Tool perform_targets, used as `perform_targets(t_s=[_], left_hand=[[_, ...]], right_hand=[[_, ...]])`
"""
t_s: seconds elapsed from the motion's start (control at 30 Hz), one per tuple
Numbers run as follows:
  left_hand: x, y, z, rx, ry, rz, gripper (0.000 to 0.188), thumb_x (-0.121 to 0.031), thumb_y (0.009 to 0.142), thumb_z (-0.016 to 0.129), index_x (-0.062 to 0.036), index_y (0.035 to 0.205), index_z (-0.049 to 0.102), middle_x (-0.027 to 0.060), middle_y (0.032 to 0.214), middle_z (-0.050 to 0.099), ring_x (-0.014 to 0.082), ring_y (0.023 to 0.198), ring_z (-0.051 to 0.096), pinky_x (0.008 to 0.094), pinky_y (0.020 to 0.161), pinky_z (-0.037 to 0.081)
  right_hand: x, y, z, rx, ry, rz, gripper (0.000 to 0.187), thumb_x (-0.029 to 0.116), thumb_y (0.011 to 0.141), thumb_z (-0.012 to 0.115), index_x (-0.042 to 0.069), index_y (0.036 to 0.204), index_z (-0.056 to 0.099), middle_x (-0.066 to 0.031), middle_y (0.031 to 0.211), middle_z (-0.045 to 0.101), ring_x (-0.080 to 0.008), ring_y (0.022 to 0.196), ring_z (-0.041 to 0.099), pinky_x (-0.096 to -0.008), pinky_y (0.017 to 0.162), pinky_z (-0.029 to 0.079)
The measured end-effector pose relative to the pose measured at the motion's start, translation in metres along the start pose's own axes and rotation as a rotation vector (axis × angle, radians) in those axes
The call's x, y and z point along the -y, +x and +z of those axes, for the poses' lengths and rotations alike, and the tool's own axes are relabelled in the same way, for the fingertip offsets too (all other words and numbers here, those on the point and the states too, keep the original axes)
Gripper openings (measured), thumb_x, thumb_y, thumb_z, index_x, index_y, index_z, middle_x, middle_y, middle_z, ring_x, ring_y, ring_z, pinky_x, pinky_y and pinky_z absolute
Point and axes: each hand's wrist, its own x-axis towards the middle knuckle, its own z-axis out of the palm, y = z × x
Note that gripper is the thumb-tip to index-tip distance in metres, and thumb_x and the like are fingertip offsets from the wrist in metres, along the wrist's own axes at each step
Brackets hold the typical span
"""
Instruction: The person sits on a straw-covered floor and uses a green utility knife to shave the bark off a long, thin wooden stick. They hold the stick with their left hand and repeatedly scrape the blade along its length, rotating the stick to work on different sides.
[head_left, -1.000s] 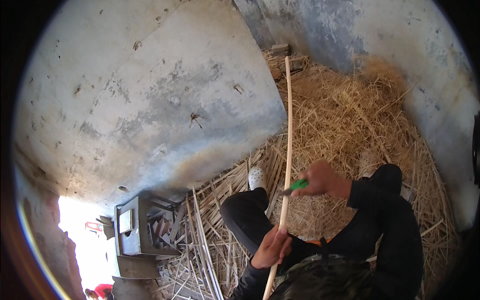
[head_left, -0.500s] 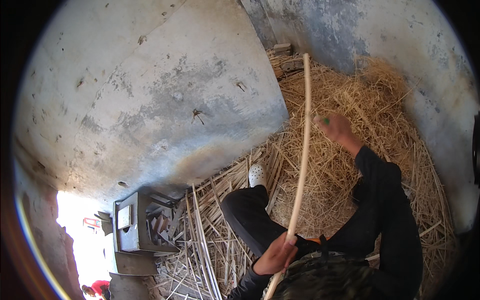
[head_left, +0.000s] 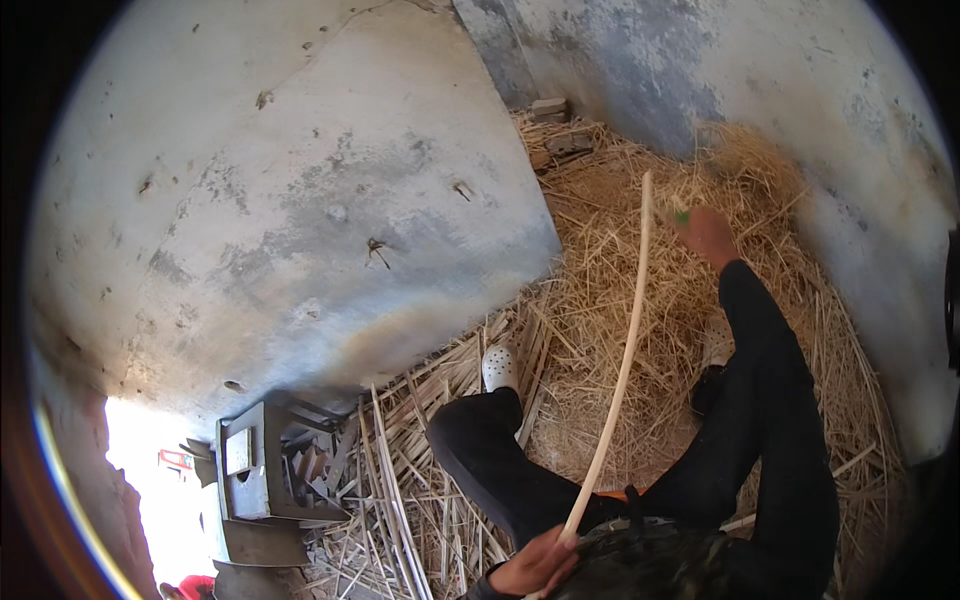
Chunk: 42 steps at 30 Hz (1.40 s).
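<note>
A long, pale, slightly curved wooden stick (head_left: 632, 335) slants away from my lap toward the far wall. Its near part lies in my left hand (head_left: 540, 562), whose fingers are closed around it. My right hand (head_left: 708, 238) is closed near the stick's far end, a little to its right. A small green thing (head_left: 682, 217) shows at the fingers of that hand. Blur hides what kind of thing it is, and whether it touches the stick cannot be made out.
A heap of straw-like shavings (head_left: 590, 290) covers the floor between my legs and the walls. Split strips (head_left: 400, 500) lie to the left, beside a grey box-like cabinet (head_left: 262, 465). Bricks (head_left: 550, 110) sit in the far corner. A person's red clothing (head_left: 197, 585) shows in the doorway.
The stick has come nearer to me and its far end has swung right. My left hand has drawn back with it. My right hand has moved to the right and slightly farther away.
</note>
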Motion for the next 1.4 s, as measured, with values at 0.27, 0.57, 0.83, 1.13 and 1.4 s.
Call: perform_targets(t_s=[0.27,0.57,0.83,1.13,1.4], left_hand=[[0.013,-0.007,0.003,-0.299,-0.077,-0.086,0.027,-0.033,0.104,0.034,-0.0073,0.097,0.041,-0.0016,0.052,0.042,0.0078,0.036,0.038,0.0196,0.035,0.033],[-0.066,0.062,-0.006,-0.334,0.197,0.123,0.032,-0.034,0.103,0.038,-0.0075,0.086,0.043,-0.0012,0.055,0.043,0.0067,0.038,0.039,0.0206,0.038,0.034],[-0.104,0.062,-0.007,-0.377,0.227,0.186,0.032,-0.035,0.103,0.037,-0.0073,0.088,0.044,-0.0019,0.057,0.043,0.0056,0.041,0.039,0.0201,0.039,0.035],[-0.086,0.057,-0.006,-0.287,0.132,0.178,0.03,-0.034,0.103,0.038,-0.007,0.093,0.044,-0.0006,0.054,0.042,0.0067,0.038,0.036,0.0201,0.035,0.029],[-0.085,0.054,-0.007,-0.363,0.201,0.129,0.032,-0.035,0.103,0.037,-0.0068,0.089,0.042,-0.0015,0.055,0.041,0.0068,0.039,0.036,0.0203,0.038,0.032]], right_hand=[[0.012,-0.037,-0.045,0.275,-0.131,0.223,0.068,0.075,0.087,0.037,0.012,0.063,0.044,-0.0017,0.061,0.038,-0.0152,0.053,0.037,-0.0351,0.052,0.035],[0.214,-0.243,-0.032,0.459,0.227,-0.808,0.072,0.08,0.073,0.054,0.011,0.052,0.06,-0.0017,0.039,0.042,-0.0168,0.032,0.04,-0.0329,0.034,0.03],[0.237,-0.217,-0.029,0.335,0.27,-0.786,0.075,0.081,0.07,0.055,0.01,0.045,0.051,-0.0062,0.037,0.038,-0.0238,0.033,0.045,-0.0378,0.035,0.034],[0.212,-0.15,-0.006,0.409,0.129,-0.444,0.074,0.081,0.074,0.051,0.012,0.049,0.058,0.0007,0.038,0.038,-0.0145,0.032,0.041,-0.0332,0.035,0.031],[0.235,-0.181,-0.01,0.481,0.167,-0.52,0.078,0.084,0.075,0.043,0.011,0.057,0.065,-0.0018,0.039,0.039,-0.0164,0.037,0.043,-0.0336,0.038,0.035]])
